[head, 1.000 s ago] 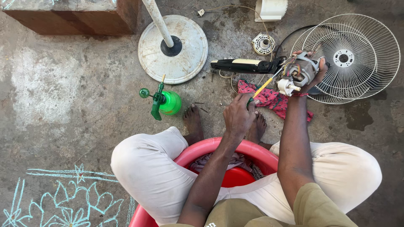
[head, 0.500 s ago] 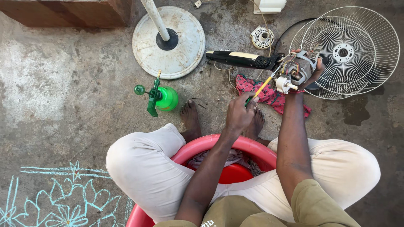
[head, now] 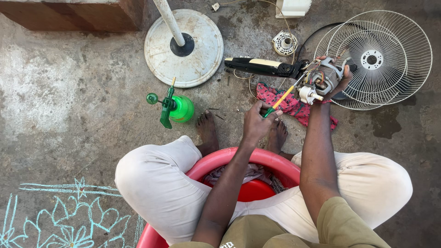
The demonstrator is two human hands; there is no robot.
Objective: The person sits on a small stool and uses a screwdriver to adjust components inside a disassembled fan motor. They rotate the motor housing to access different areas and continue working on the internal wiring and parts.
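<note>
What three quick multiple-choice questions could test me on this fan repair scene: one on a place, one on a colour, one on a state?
1. Where does the green spray bottle stand?
A. on the round fan base
B. on the floor beside a bare foot
C. in the red tub

2. What colour is the screwdriver handle?
A. yellow
B. blue
C. white

3. What does the right hand hold?
A. nothing
B. the wire fan guard
C. the fan motor

Answers: 1 B, it stands on concrete left of the foot. 2 A, yellow shows above the left hand. 3 C, its fingers wrap the motor.
</note>
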